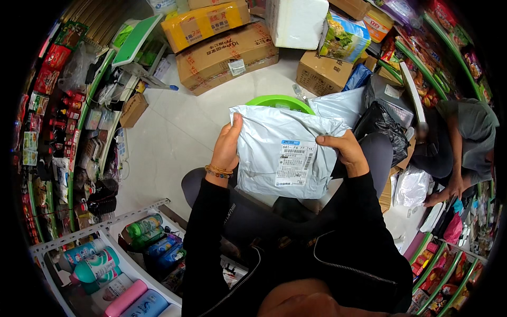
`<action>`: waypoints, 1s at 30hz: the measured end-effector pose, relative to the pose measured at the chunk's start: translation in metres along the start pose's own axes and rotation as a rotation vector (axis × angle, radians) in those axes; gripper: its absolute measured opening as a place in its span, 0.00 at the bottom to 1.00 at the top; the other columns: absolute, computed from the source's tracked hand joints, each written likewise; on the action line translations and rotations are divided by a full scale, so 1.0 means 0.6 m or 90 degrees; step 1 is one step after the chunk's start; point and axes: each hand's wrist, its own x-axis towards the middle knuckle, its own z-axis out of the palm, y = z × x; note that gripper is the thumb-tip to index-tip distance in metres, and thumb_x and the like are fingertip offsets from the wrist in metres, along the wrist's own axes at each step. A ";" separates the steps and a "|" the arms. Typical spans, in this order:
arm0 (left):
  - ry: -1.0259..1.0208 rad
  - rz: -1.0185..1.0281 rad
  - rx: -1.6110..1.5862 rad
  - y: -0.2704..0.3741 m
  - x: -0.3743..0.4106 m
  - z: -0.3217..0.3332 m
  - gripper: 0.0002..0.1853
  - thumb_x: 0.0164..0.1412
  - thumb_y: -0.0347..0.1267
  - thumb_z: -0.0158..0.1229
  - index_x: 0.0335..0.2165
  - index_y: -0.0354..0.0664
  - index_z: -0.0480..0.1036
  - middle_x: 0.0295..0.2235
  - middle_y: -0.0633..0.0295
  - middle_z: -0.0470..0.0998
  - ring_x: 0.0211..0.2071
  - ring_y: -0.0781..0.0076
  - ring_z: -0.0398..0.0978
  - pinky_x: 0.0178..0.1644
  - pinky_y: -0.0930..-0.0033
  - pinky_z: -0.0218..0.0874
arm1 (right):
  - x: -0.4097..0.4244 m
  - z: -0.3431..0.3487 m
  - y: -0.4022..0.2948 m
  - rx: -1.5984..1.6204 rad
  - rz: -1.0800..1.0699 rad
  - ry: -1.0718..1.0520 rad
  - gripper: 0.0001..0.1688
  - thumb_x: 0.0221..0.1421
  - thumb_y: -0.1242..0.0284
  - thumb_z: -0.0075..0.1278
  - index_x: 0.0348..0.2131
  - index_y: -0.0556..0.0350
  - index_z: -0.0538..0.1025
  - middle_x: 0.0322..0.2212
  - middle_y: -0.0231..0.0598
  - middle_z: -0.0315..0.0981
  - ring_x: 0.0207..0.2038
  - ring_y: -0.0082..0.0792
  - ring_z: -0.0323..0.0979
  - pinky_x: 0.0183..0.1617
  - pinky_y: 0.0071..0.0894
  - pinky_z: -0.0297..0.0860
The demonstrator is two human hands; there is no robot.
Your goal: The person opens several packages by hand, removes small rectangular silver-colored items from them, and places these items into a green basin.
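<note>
A pale grey plastic mailing bag is stretched between my two hands above my lap. My left hand grips its left edge, thumb on the front face near the upper corner. On the opposite edge, my right hand pinches it with the thumb in front and the fingers hidden behind. A white shipping label with printing and barcodes faces up, right of the bag's middle. Behind the bag shows the rim of a bright green plastic basin; the rest of the basin is hidden.
Cardboard cartons and a white foam box stand ahead. Right of the basin lie another mailing bag and a black plastic bag. Another person sits at far right. Stocked shelves line the left; bottles fill a lower-left shelf.
</note>
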 end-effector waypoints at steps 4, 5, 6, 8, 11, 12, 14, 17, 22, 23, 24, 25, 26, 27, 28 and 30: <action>0.005 0.012 0.008 0.005 -0.006 0.010 0.22 0.64 0.44 0.42 0.40 0.33 0.69 0.37 0.63 0.74 0.38 0.78 0.70 0.43 0.75 0.61 | 0.007 -0.042 0.025 0.009 -0.055 -0.023 0.32 0.36 0.78 0.62 0.44 0.64 0.68 0.37 0.36 0.72 0.38 0.28 0.71 0.46 0.25 0.65; 0.006 0.016 0.014 0.006 -0.009 0.014 0.22 0.64 0.44 0.42 0.39 0.33 0.70 0.36 0.63 0.74 0.38 0.78 0.71 0.42 0.74 0.62 | 0.007 -0.061 0.035 0.023 -0.077 -0.031 0.32 0.36 0.76 0.62 0.44 0.64 0.68 0.37 0.35 0.71 0.38 0.28 0.71 0.46 0.25 0.65; -0.021 0.024 0.072 0.003 -0.009 0.009 0.22 0.64 0.44 0.43 0.37 0.33 0.71 0.35 0.64 0.75 0.36 0.78 0.71 0.41 0.74 0.62 | 0.006 -0.077 0.040 0.078 -0.122 0.000 0.32 0.37 0.72 0.63 0.44 0.63 0.68 0.34 0.33 0.70 0.33 0.25 0.70 0.37 0.21 0.66; -0.070 0.043 0.188 -0.007 -0.010 -0.006 0.23 0.63 0.44 0.44 0.34 0.33 0.72 0.31 0.65 0.76 0.33 0.79 0.71 0.38 0.73 0.62 | -0.003 -0.109 0.027 0.159 -0.187 0.057 0.28 0.43 0.71 0.59 0.44 0.63 0.68 0.30 0.31 0.68 0.25 0.18 0.64 0.25 0.15 0.59; -0.201 0.127 0.504 -0.022 -0.014 0.005 0.19 0.60 0.42 0.49 0.29 0.35 0.74 0.25 0.60 0.77 0.27 0.71 0.74 0.31 0.69 0.62 | -0.009 -0.117 0.010 0.076 -0.199 0.134 0.22 0.47 0.72 0.56 0.42 0.63 0.69 0.27 0.30 0.67 0.22 0.17 0.61 0.22 0.15 0.56; -0.225 0.167 0.569 -0.030 -0.014 0.014 0.17 0.59 0.39 0.51 0.30 0.34 0.74 0.26 0.58 0.77 0.28 0.68 0.74 0.32 0.69 0.63 | -0.014 -0.121 0.008 0.015 -0.193 0.151 0.20 0.48 0.72 0.55 0.41 0.63 0.70 0.26 0.30 0.67 0.21 0.17 0.60 0.22 0.16 0.57; -0.264 0.241 0.701 -0.044 -0.015 0.030 0.13 0.56 0.34 0.54 0.31 0.33 0.74 0.28 0.53 0.78 0.30 0.61 0.75 0.34 0.68 0.64 | -0.016 -0.077 -0.002 -0.242 -0.110 0.102 0.14 0.50 0.75 0.53 0.38 0.61 0.72 0.23 0.29 0.67 0.22 0.17 0.62 0.25 0.17 0.59; -0.274 0.222 0.829 -0.046 -0.009 0.039 0.11 0.53 0.33 0.56 0.32 0.34 0.75 0.29 0.48 0.76 0.31 0.56 0.75 0.33 0.66 0.64 | -0.005 -0.030 0.044 -0.501 -0.177 -0.017 0.12 0.46 0.78 0.53 0.35 0.59 0.72 0.24 0.38 0.70 0.28 0.31 0.69 0.33 0.29 0.65; -0.276 0.333 0.844 -0.072 -0.005 0.026 0.10 0.55 0.30 0.54 0.34 0.34 0.74 0.33 0.50 0.76 0.33 0.53 0.74 0.37 0.64 0.64 | -0.004 0.033 0.101 -0.696 -0.347 -0.056 0.22 0.33 0.88 0.46 0.35 0.60 0.70 0.30 0.51 0.65 0.36 0.54 0.66 0.38 0.44 0.64; -0.289 0.339 0.815 -0.078 -0.003 0.021 0.10 0.55 0.29 0.54 0.34 0.33 0.73 0.33 0.50 0.76 0.33 0.53 0.74 0.38 0.63 0.64 | -0.006 0.043 0.106 -0.701 -0.349 -0.064 0.23 0.32 0.88 0.46 0.35 0.60 0.69 0.29 0.50 0.65 0.35 0.54 0.65 0.38 0.44 0.64; -0.303 0.347 0.783 -0.081 -0.001 0.019 0.10 0.55 0.29 0.53 0.34 0.33 0.73 0.34 0.50 0.76 0.34 0.52 0.73 0.39 0.63 0.64 | -0.010 0.049 0.108 -0.699 -0.350 -0.062 0.23 0.32 0.88 0.46 0.35 0.61 0.69 0.29 0.50 0.65 0.35 0.54 0.65 0.37 0.44 0.64; -0.302 0.344 0.776 -0.083 0.000 0.017 0.09 0.55 0.29 0.53 0.33 0.33 0.73 0.33 0.50 0.76 0.33 0.51 0.73 0.38 0.62 0.64 | -0.015 0.054 0.108 -0.697 -0.352 -0.060 0.23 0.32 0.88 0.46 0.36 0.61 0.70 0.29 0.50 0.64 0.35 0.54 0.65 0.37 0.43 0.64; -0.301 0.341 0.769 -0.084 0.001 0.014 0.09 0.55 0.29 0.53 0.32 0.33 0.73 0.31 0.50 0.75 0.32 0.50 0.73 0.37 0.61 0.64 | -0.016 0.057 0.107 -0.695 -0.354 -0.058 0.24 0.32 0.88 0.47 0.36 0.61 0.70 0.29 0.49 0.64 0.35 0.54 0.65 0.36 0.43 0.64; -0.302 0.339 0.759 -0.084 0.001 0.017 0.09 0.54 0.29 0.53 0.30 0.33 0.72 0.30 0.50 0.75 0.31 0.49 0.72 0.36 0.60 0.64 | -0.015 0.053 0.107 -0.671 -0.374 -0.055 0.23 0.33 0.87 0.48 0.36 0.61 0.70 0.29 0.50 0.64 0.34 0.54 0.65 0.36 0.42 0.64; -0.306 0.326 0.750 -0.084 0.001 0.020 0.09 0.55 0.29 0.53 0.30 0.32 0.73 0.30 0.50 0.75 0.31 0.49 0.72 0.36 0.60 0.64 | -0.013 0.049 0.108 -0.646 -0.394 -0.052 0.22 0.34 0.86 0.49 0.37 0.62 0.70 0.28 0.50 0.64 0.34 0.54 0.65 0.35 0.41 0.64; -0.312 0.301 0.734 -0.078 0.000 0.026 0.09 0.55 0.29 0.53 0.30 0.32 0.73 0.30 0.50 0.75 0.30 0.50 0.72 0.35 0.60 0.64 | -0.010 0.044 0.111 -0.609 -0.396 0.001 0.20 0.38 0.83 0.52 0.37 0.62 0.70 0.28 0.49 0.65 0.32 0.51 0.67 0.34 0.39 0.64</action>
